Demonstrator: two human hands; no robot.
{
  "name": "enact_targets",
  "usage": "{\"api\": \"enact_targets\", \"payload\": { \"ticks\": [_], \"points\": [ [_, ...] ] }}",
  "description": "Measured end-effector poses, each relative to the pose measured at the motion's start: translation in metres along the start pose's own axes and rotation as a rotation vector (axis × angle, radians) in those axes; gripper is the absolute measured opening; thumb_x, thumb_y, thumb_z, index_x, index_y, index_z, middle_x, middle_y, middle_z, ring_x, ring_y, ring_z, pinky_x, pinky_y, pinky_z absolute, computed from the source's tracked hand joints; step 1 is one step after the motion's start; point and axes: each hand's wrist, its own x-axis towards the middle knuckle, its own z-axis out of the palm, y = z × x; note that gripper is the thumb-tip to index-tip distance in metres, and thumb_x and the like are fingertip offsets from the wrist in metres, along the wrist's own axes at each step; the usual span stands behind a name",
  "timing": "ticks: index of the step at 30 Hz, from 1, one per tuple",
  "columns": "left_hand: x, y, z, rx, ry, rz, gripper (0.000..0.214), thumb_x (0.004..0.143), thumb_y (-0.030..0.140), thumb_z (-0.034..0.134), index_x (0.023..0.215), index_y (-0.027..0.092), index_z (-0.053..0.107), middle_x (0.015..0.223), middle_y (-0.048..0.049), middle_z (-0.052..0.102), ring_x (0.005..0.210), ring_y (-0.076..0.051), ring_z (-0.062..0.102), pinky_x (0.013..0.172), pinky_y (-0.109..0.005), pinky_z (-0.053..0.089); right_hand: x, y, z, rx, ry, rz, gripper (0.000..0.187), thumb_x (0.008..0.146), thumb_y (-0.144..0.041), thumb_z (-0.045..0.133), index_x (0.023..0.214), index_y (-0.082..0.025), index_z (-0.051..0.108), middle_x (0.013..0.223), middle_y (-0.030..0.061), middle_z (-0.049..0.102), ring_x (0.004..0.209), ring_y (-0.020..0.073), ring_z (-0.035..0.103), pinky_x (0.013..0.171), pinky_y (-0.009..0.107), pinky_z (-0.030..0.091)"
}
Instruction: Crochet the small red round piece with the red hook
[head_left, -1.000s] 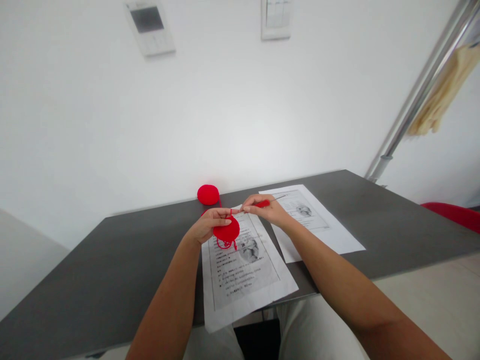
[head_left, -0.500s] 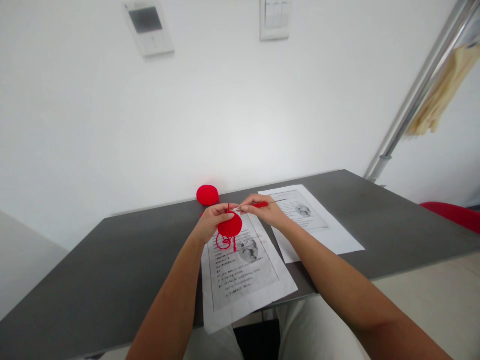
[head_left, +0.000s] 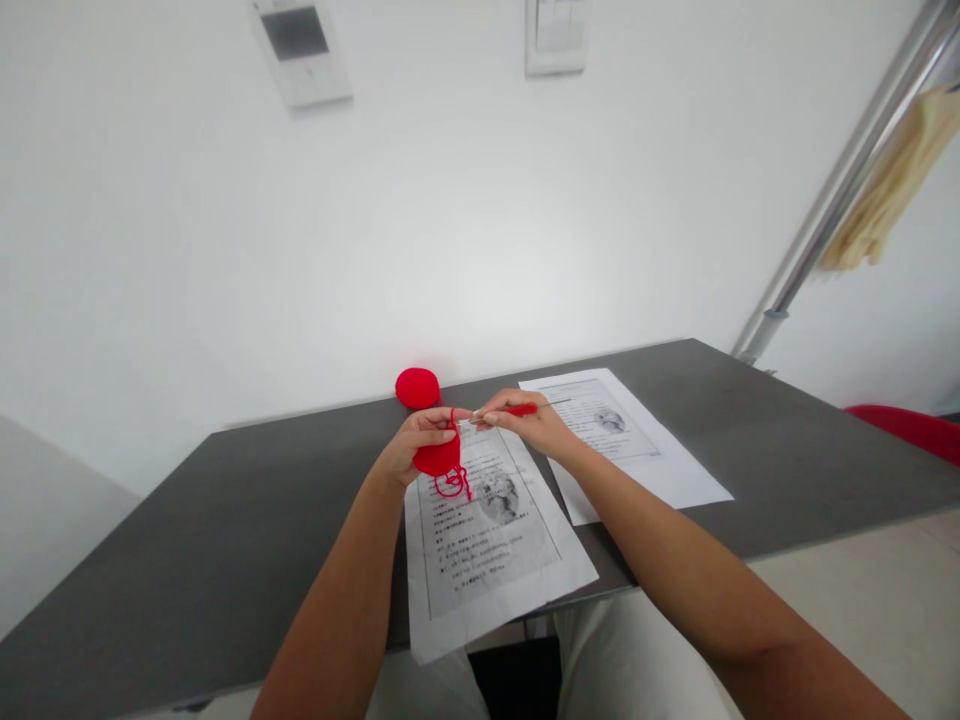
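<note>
My left hand (head_left: pixel 413 441) is closed on a piece of red crochet work (head_left: pixel 437 457), with its thumb on the upper part. Loose red yarn (head_left: pixel 451 487) dangles in loops below the piece, and a strand runs up over the left index finger. My right hand (head_left: pixel 525 416) pinches a crochet hook (head_left: pixel 519 409) with a red handle and a thin metal shaft pointing right. The hook's working tip is close to the left fingertip, too small to make out. A red ball of yarn (head_left: pixel 417 388) rests behind the left hand, near the wall.
A printed sheet (head_left: pixel 517 560) lies under the hands and overhangs the front edge of the dark table (head_left: pixel 292 540). A second printed sheet (head_left: pixel 652 470) lies to the right. Behind the table stands a white wall (head_left: pixel 450 200). A metal pole (head_left: pixel 847 190) is at the right.
The crochet work has shifted slightly left and turned in my left hand, so less of its round face shows. My right hand with the hook stays nearly in place.
</note>
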Motion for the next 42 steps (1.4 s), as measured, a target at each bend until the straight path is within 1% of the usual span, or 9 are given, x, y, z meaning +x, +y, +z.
{"api": "enact_targets", "payload": {
  "ticks": [3, 6, 12, 17, 22, 28, 33, 39, 42],
  "points": [
    [-0.001, 0.0, -0.005, -0.005, -0.057, -0.042, 0.035, 0.056, 0.017, 0.079, 0.09, 0.01, 0.072, 0.058, -0.0016, 0.062, 0.048, -0.008, 0.053, 0.048, -0.018, 0.037, 0.0, -0.001, -0.004, -0.025, -0.075, -0.006, 0.018, 0.078, -0.033, 0.069, 0.082, -0.016, 0.072, 0.078, 0.0043, 0.071, 0.076, 0.0155, 0.068, 0.073, 0.03, 0.054],
    [0.0, 0.0, -0.007, 0.008, -0.076, -0.086, 0.032, 0.056, 0.016, 0.079, 0.088, 0.01, 0.072, 0.059, -0.002, 0.064, 0.047, -0.007, 0.053, 0.046, -0.018, 0.037, 0.001, -0.002, -0.008, -0.11, -0.129, -0.029, 0.017, 0.077, -0.032, 0.07, 0.083, -0.016, 0.072, 0.082, 0.0049, 0.071, 0.079, 0.0159, 0.067, 0.075, 0.03, 0.053],
    [0.002, -0.002, -0.013, 0.119, -0.012, -0.169, 0.037, 0.055, 0.014, 0.08, 0.09, 0.01, 0.072, 0.064, -0.0031, 0.066, 0.05, -0.008, 0.054, 0.048, -0.017, 0.038, 0.0, -0.005, -0.01, -0.221, -0.172, -0.065, 0.016, 0.078, -0.03, 0.069, 0.084, -0.016, 0.073, 0.084, 0.0061, 0.071, 0.079, 0.016, 0.067, 0.075, 0.029, 0.053],
    [0.0, -0.001, -0.018, 0.18, -0.025, -0.235, 0.039, 0.055, 0.014, 0.08, 0.093, 0.01, 0.071, 0.064, -0.0034, 0.066, 0.049, -0.007, 0.053, 0.048, -0.017, 0.035, 0.0, -0.004, -0.008, -0.143, -0.202, -0.018, 0.016, 0.078, -0.031, 0.069, 0.083, -0.016, 0.073, 0.085, 0.0064, 0.072, 0.082, 0.0176, 0.068, 0.079, 0.032, 0.054],
    [-0.003, -0.001, -0.019, 0.162, -0.068, -0.247, 0.037, 0.054, 0.014, 0.08, 0.09, 0.009, 0.072, 0.063, -0.0038, 0.067, 0.049, -0.008, 0.052, 0.047, -0.018, 0.034, 0.0, -0.005, -0.009, -0.051, -0.25, 0.027, 0.016, 0.075, -0.03, 0.072, 0.082, -0.015, 0.074, 0.081, 0.0054, 0.071, 0.079, 0.0167, 0.069, 0.076, 0.031, 0.055],
    [-0.002, -0.004, -0.02, 0.181, -0.09, -0.264, 0.036, 0.053, 0.016, 0.081, 0.087, 0.009, 0.072, 0.067, -0.0052, 0.068, 0.051, -0.009, 0.055, 0.05, -0.019, 0.036, -0.001, -0.006, -0.004, 0.067, -0.205, 0.087, 0.02, 0.073, -0.032, 0.074, 0.078, -0.013, 0.073, 0.076, 0.0058, 0.071, 0.073, 0.0167, 0.069, 0.072, 0.032, 0.057],
    [-0.002, -0.004, -0.022, 0.17, -0.1, -0.249, 0.036, 0.055, 0.016, 0.08, 0.089, 0.008, 0.071, 0.065, -0.005, 0.067, 0.049, -0.008, 0.054, 0.049, -0.019, 0.036, -0.001, -0.005, -0.002, 0.05, -0.166, 0.073, 0.02, 0.073, -0.032, 0.074, 0.076, -0.013, 0.072, 0.076, 0.0058, 0.071, 0.071, 0.0165, 0.069, 0.07, 0.032, 0.058],
    [-0.004, -0.003, -0.025, 0.142, -0.129, -0.264, 0.036, 0.055, 0.016, 0.08, 0.09, 0.009, 0.071, 0.068, -0.0065, 0.069, 0.053, -0.012, 0.058, 0.052, -0.021, 0.04, -0.001, -0.008, -0.006, -0.005, -0.249, 0.066, 0.018, 0.073, -0.031, 0.073, 0.079, -0.014, 0.073, 0.076, 0.0056, 0.072, 0.072, 0.0152, 0.069, 0.071, 0.029, 0.057],
    [-0.004, -0.005, -0.026, 0.137, -0.136, -0.253, 0.034, 0.055, 0.016, 0.08, 0.087, 0.01, 0.072, 0.069, -0.0071, 0.069, 0.054, -0.012, 0.059, 0.052, -0.022, 0.04, -0.002, -0.009, -0.008, -0.024, -0.279, 0.052, 0.018, 0.074, -0.031, 0.073, 0.081, -0.015, 0.074, 0.078, 0.0057, 0.072, 0.073, 0.0154, 0.069, 0.072, 0.029, 0.057]
  ]
}}
